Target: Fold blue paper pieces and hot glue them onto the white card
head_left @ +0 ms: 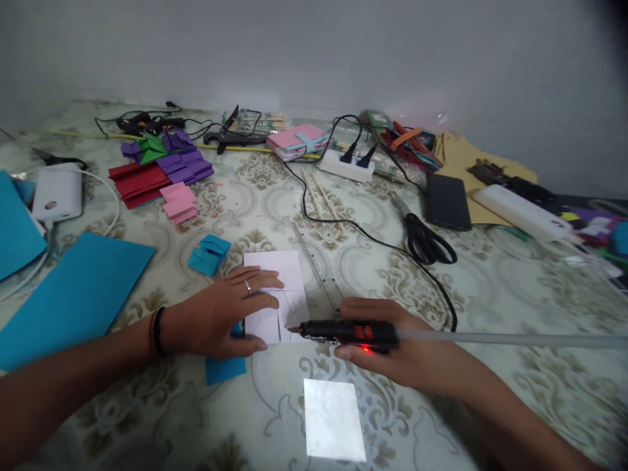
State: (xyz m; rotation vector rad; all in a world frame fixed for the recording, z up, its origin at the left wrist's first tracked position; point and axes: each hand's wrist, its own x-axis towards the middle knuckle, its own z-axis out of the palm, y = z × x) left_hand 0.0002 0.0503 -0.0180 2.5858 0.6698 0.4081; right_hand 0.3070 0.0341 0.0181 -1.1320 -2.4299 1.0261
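Note:
My left hand (pixel 216 313) lies over the left side of a white folded paper (pixel 275 269), its fingers spread and pressing it to the tablecloth. In my right hand (pixel 392 353) is a black glue gun (pixel 348 331) with a red light on and a long glue stick (pixel 510 338) out of its back. The nozzle points left, right at the paper's flap; whether it touches cannot be made out. A blue paper piece (pixel 226 371) shows partly under my left hand. Just beyond that hand sits a small folded blue paper (pixel 209 254).
A clear ruler (pixel 316 265) and black-handled scissors (pixel 426 239) lie to the right. A black cable runs from a white power strip (pixel 346 165) toward my right hand. Blue sheets (pixel 83 294) lie left, folded coloured papers (pixel 181 167) farther back. A white card (pixel 334 420) is in front.

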